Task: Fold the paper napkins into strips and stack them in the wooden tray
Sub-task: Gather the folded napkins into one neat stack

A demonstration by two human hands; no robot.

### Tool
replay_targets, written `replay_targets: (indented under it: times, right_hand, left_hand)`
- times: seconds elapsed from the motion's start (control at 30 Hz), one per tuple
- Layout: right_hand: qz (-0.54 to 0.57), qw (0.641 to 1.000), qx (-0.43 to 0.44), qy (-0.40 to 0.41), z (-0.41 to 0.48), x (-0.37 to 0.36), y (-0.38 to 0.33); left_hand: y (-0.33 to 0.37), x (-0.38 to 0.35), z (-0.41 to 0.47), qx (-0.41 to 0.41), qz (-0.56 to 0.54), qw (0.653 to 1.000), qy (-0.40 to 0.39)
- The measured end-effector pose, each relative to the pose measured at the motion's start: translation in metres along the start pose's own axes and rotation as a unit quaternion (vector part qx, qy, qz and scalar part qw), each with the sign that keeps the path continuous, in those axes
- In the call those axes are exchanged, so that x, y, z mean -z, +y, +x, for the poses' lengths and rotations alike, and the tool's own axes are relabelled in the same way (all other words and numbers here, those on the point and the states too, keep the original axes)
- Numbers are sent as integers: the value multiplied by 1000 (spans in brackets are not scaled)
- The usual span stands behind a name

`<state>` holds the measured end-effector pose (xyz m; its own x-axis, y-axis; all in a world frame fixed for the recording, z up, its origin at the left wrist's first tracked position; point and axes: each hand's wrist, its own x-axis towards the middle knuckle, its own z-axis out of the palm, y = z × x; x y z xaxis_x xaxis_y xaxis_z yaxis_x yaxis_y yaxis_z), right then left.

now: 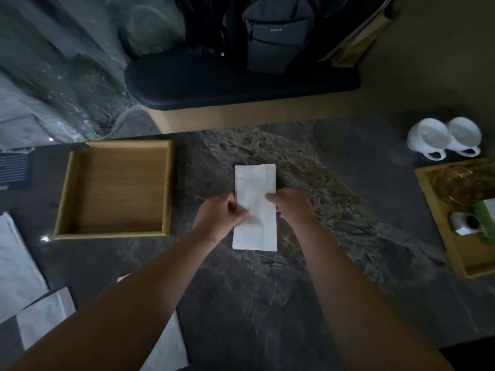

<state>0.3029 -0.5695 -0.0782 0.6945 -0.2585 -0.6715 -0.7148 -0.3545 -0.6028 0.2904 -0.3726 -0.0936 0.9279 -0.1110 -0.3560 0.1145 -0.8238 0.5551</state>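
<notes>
A white paper napkin (255,183), folded into a long strip, lies flat on the dark marble table (267,290), running away from me. My left hand (219,212) pinches its left edge near the middle. My right hand (288,203) grips the right edge at the same height. To the left stands the square wooden tray (166,188), with nothing in it. Several unfolded white napkins (16,263) lie at the lower left, partly hidden under my left forearm.
Two white cups (444,136) lie at the far right. Below them a second wooden tray (439,210) holds an amber glass dish and small items. A dark booklet (14,167) sits at the left edge. Beyond the table is a cushioned seat with a grey backpack (276,36).
</notes>
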Motion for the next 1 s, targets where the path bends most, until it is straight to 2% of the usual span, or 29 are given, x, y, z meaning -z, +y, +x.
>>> replay_targets:
  times: [0.1, 0.17, 0.23, 0.4, 0.5, 0.57, 0.63, 0.7, 0.77, 0.83, 0.93, 1.0]
  right_hand:
    - [-8, 1000, 23, 19, -10, 0, -4]
    - [-22, 999, 37, 25, -16, 0, -6]
    - [-13, 999, 46, 16, -26, 1, -10]
    - [22, 996, 78, -38, -57, 2, -26]
    - [64, 989, 99, -91, -79, -1, -34]
    - [88, 984, 101, -117, -94, -6, -37]
    - [100, 980, 103, -141, -109, -14, -39]
    - [98, 976, 105, -161, -123, -24, -40]
    - [127, 971, 92, -181, -135, -32, -37]
    - [150, 964, 84, -204, -148, -46, -32]
    - [118, 967, 76, -211, -162, -71, -21]
    - [96, 968, 70, -222, -169, -89, -10]
  left_hand:
    - [0, 0, 0, 16, -6, 1000, -6]
    - [2, 4, 0, 56, -88, 994, -20]
    - [5, 11, -4, 99, -203, 974, -25]
    - [4, 20, -25, 130, -314, 939, -49]
    - [1, 31, -45, 153, -450, 877, -72]
    - [-2, 41, -66, 116, -558, 814, -114]
    - [-10, 49, -86, 98, -620, 761, -162]
    - [-19, 56, -106, 93, -642, 738, -184]
    - [-27, 61, -120, 96, -650, 733, -174]
    - [-40, 65, -139, 129, -649, 739, -125]
    - [-70, 68, -167, 198, -613, 762, -67]
    - [-89, 71, -185, 240, -595, 766, -39]
